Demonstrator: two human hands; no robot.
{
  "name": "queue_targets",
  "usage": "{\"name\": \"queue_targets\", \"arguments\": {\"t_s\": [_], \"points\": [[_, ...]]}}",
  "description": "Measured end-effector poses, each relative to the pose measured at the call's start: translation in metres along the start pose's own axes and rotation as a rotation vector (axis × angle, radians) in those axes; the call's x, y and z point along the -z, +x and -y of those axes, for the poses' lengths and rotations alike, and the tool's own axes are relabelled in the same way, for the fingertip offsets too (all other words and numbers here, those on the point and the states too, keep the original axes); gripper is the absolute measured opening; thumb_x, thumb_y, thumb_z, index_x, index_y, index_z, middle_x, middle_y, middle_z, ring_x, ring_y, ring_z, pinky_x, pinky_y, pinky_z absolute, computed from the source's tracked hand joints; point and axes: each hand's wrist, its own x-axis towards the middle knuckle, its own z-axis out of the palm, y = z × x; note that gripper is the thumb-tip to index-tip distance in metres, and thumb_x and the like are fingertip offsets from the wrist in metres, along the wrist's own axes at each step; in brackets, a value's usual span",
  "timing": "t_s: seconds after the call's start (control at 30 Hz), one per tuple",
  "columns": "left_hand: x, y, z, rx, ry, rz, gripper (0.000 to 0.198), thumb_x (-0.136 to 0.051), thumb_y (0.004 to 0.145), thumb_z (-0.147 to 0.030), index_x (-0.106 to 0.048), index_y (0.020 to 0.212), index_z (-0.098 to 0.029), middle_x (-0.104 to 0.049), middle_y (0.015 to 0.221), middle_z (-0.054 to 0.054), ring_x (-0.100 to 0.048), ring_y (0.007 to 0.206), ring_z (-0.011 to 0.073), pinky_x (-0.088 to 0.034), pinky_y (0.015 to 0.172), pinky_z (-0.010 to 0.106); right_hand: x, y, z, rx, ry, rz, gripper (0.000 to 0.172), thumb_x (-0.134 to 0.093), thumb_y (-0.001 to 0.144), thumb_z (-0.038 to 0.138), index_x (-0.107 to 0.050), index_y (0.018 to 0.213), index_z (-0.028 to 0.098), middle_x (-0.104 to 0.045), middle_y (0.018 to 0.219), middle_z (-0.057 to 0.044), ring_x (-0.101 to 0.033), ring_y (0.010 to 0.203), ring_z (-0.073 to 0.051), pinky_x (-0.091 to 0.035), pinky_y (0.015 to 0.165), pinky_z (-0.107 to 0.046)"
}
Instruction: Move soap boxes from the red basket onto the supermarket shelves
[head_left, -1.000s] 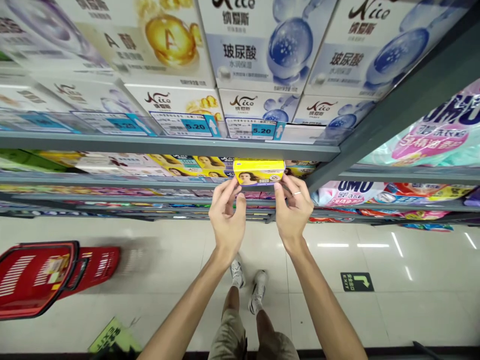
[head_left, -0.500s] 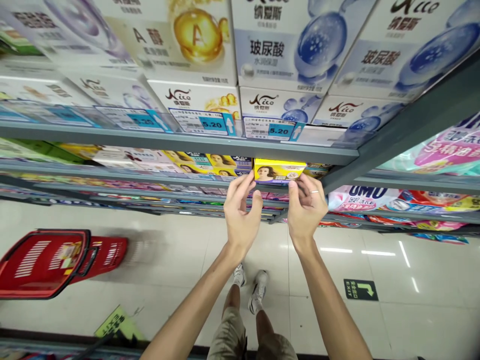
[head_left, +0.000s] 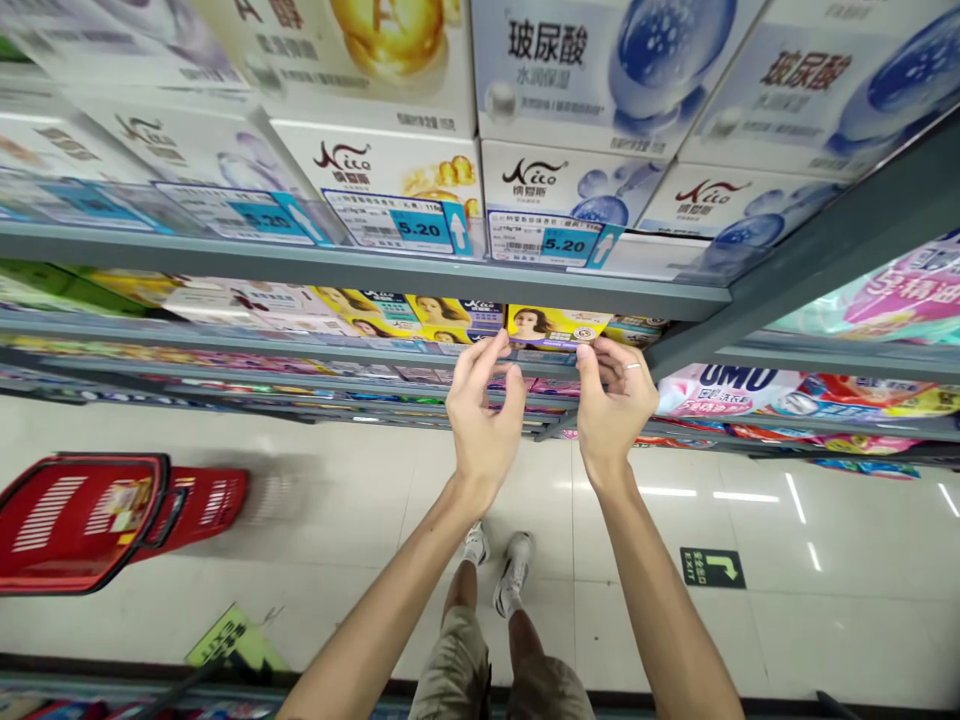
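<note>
Farther back beneath the shelf edge (head_left: 360,272) than a second ago, the yellow-and-purple box (head_left: 553,328) now shows mainly its printed front; its bright top, visible earlier, has gone under that edge. It sits in the row below, at the right end, just beside similar yellow Nice boxes (head_left: 454,318). At its lower left corner are the fingertips of the left hand (head_left: 484,415), whose thumb stands wide of the fingers with nothing between them. Thumb and bent fingers of the right hand (head_left: 616,400), which wears a ring (head_left: 632,366), are close together at the lower right corner; whether they pinch the box or only push against it, I cannot tell. Above stand white Nice boxes (head_left: 532,175) behind 5.20 price labels (head_left: 551,240). OMO laundry powder bags (head_left: 724,388) lie to the right, and a red shopping basket (head_left: 45,520) is on the left.
</note>
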Motion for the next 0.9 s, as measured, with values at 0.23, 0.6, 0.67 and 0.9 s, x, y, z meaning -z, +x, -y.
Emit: {"name": "queue_targets", "arguments": {"t_s": [0.23,0.6,0.67,0.9], "points": [[-0.0035,-0.0031,0.0035,-0.003,-0.031,-0.001,0.040,-0.060,0.098,-0.029,-0.061,0.138,-0.030,-0.055,0.133,0.008,-0.064,0.111,0.0172,-0.058,0.096,0.033,0.0020,0.0016,-0.0039,0.027,-0.101,0.049,0.017,-0.065,0.097,0.033,-0.072,0.104,0.020,-0.069,0.102,-0.004,-0.069,0.084,-0.014,-0.064,0.076,-0.032],[-0.0066,-0.0007,0.0064,0.011,-0.047,-0.027,0.036,-0.061,0.097,-0.033,-0.062,0.132,-0.026,-0.054,0.127,0.008,-0.064,0.107,0.0165,-0.058,0.090,0.030,0.0001,0.0035,-0.0059,-0.023,-0.074,0.055,0.021,-0.064,0.097,0.037,-0.073,0.103,0.019,-0.069,0.101,-0.005,-0.068,0.083,-0.015,-0.064,0.071,-0.030],[-0.0074,-0.0011,0.0063,0.010,-0.054,-0.028,0.036,-0.061,0.097,-0.032,-0.062,0.133,-0.026,-0.054,0.127,0.008,-0.063,0.106,0.0163,-0.058,0.090,0.030,0.0007,0.0039,-0.0060,-0.022,-0.092,0.056,0.021,-0.065,0.096,0.038,-0.074,0.103,0.020,-0.069,0.101,-0.005,-0.068,0.083,-0.015,-0.064,0.072,-0.031],[-0.0089,-0.0020,0.0042,0.034,-0.037,-0.007,0.037,-0.059,0.098,-0.031,-0.059,0.134,-0.027,-0.053,0.130,0.008,-0.062,0.110,0.0170,-0.057,0.089,0.029,0.0007,0.0012,-0.0069,-0.013,-0.101,0.046,0.020,-0.065,0.097,0.036,-0.072,0.103,0.019,-0.069,0.102,-0.005,-0.068,0.082,-0.014,-0.063,0.070,-0.029]]}}
